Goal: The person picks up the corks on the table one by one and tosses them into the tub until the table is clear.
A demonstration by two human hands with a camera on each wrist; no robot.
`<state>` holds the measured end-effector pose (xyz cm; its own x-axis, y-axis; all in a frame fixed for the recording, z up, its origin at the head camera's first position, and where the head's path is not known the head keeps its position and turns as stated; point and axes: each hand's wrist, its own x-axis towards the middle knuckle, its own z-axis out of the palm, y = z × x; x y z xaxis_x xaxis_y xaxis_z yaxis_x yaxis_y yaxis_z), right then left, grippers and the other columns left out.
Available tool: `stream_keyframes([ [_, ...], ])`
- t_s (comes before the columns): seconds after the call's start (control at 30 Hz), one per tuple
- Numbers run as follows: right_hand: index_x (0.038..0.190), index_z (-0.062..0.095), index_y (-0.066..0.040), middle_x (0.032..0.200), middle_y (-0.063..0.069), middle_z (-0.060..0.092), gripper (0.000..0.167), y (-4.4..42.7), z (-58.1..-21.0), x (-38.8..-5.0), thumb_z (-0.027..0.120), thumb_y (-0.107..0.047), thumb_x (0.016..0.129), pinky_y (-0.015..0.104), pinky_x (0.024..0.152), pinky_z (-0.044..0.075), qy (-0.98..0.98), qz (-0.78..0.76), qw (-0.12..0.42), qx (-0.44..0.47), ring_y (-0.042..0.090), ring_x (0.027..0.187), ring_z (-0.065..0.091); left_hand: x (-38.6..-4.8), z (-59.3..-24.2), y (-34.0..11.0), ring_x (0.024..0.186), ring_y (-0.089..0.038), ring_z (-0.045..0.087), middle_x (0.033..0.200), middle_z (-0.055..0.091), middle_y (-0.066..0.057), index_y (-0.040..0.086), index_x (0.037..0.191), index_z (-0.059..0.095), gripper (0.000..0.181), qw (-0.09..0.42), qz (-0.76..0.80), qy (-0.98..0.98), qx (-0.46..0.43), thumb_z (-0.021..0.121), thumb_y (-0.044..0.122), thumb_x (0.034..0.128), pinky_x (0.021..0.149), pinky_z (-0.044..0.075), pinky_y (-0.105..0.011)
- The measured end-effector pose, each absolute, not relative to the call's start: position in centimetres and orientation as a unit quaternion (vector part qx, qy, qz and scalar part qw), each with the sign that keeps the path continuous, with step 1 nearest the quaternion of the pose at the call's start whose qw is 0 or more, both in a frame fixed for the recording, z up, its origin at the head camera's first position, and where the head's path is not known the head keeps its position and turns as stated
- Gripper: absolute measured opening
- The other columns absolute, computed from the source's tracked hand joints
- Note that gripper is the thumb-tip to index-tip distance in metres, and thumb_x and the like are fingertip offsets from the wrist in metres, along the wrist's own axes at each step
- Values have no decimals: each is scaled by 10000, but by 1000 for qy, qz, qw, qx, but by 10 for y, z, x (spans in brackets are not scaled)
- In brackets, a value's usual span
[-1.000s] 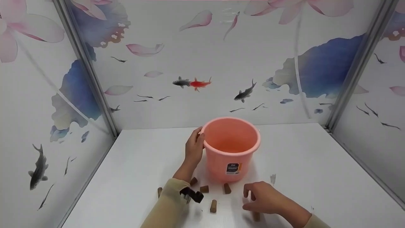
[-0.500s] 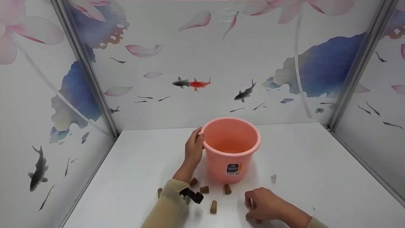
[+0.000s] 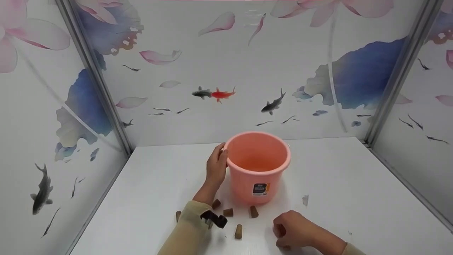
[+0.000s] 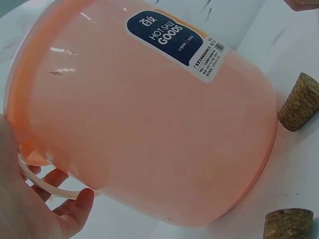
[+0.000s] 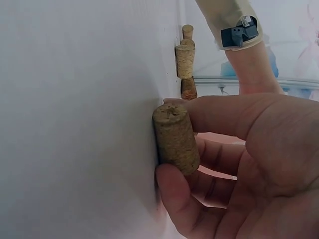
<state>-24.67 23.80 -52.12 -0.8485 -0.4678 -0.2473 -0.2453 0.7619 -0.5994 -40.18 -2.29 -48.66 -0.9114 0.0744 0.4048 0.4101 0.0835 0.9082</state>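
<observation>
Remote log, watching all three feeds. A pink bucket (image 3: 240,184) stands upright on the table (image 3: 159,177), mouth up. On the head feed I see the person's left hand (image 3: 216,165) at its rim; the left wrist feed shows those fingers curled about the pale handle (image 4: 55,190), thumb on the near side.

Right hand (image 3: 293,229): grip pinching. On the right wrist feed a held cork (image 5: 175,139) sits between thumb and finger, close against the tabletop; whether it has contact there I cannot tell.

Loose corks, count of five on the head feed: a first cork (image 3: 254,211) just in front of the bucket's base, contact uncertain; a second cork (image 3: 238,231) nearer the person; a third cork (image 3: 228,212) left of the first; a fourth cork (image 3: 216,203) just beside the left wrist; a fifth cork (image 3: 178,216) partly hidden behind the left sleeve (image 3: 184,230). More could lie under that arm.

Progress, my judgement: early in handling the corks. Done: bucket steadied, one cork in the grip. Left: that cork's lift, and the five others, untouched as far as I can see. Near wall hides part of the bucket's floor, so its contents are unconfirmed.
</observation>
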Motion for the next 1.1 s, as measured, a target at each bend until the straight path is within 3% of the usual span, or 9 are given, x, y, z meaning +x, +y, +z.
stream_keyframes([
  [0.4, 709, 669, -207, 635, -97, 556, 212, 236, -524, -251, 840, -153, 823, 237, 575, 403, 919, -291, 177, -197, 69, 617, 518, -405, -486, -25, 1142, -417, 684, 1303, 706, -197, 130, 1528, 560, 453, 132, -660, -720, -169, 500, 331, 1127, 897, 621, -298],
  [0.63, 741, 689, -211, 664, -71, 575, 193, 236, -525, -250, 842, -164, 848, 262, 594, 424, 922, -297, 185, -167, 116, 662, 550, -401, -487, -22, 1177, -347, 699, 1369, 698, -112, 167, 1544, 542, 470, 116, -659, -727, -152, 498, 369, 1122, 960, 622, -349],
  [0.73, 750, 694, -210, 669, -62, 584, 187, 237, -523, -251, 842, -167, 856, 272, 598, 430, 921, -300, 190, -161, 130, 673, 560, -401, -486, -21, 1152, -358, 701, 1330, 703, -147, 152, 1543, 543, 478, 117, -657, -729, -153, 496, 370, 1121, 947, 624, -342],
  [0.9, 750, 681, -187, 668, -43, 613, 206, 245, -514, -257, 856, -173, 858, 280, 597, 432, 927, -298, 170, -153, 147, 673, 572, -402, -486, -20, 1116, -372, 704, 1268, 709, -192, 119, 1539, 546, 484, 130, -654, -728, -161, 495, 357, 1121, 924, 626, -339],
  [1.1, 767, 676, -152, 691, -10, 666, 201, 265, -500, -267, 847, -172, 870, 291, 601, 451, 940, -297, 140, -97, 170, 691, 609, -402, -488, -22, 1140, -323, 705, 1314, 714, -147, 128, 1547, 536, 500, 125, -649, -734, -155, 500, 383, 1118, 944, 621, -348],
])
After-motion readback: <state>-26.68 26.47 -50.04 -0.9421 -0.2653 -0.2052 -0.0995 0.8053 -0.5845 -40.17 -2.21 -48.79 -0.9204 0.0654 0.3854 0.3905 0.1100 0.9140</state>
